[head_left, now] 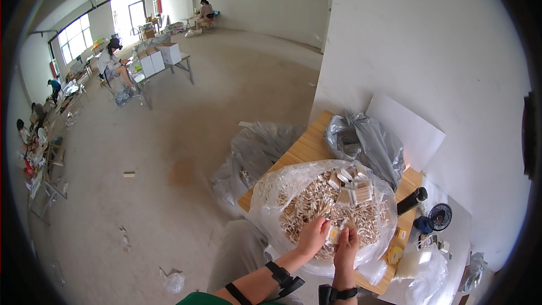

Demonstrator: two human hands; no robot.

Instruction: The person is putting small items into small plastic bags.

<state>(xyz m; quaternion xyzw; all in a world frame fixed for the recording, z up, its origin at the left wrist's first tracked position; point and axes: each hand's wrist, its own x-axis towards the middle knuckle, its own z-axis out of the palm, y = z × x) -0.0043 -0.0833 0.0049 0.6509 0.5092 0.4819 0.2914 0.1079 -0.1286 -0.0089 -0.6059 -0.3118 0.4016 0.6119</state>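
A big clear plastic bag (265, 192), its mouth spread wide, holds a heap of loose cotton swabs (302, 212) with wooden sticks. Several filled packs of swabs (361, 192) lie on top at the far right of the heap. Over the near part of it, my left hand (312, 237) and my right hand (346, 247) pinch a small clear packet (333, 235) with a yellow print between them. Swabs fan out just beyond my left fingertips; whether those fingers hold them too, I cannot make out. Both wrists wear black straps.
The bag stands on a wooden table (307, 141) beside a white wall. Around it are a grey plastic bag (364, 141), a black bottle (412, 200), a small fan (439, 216) and yellow cards (394, 255). Another clear bag (254, 152) sits on the floor. Several people work at far tables.
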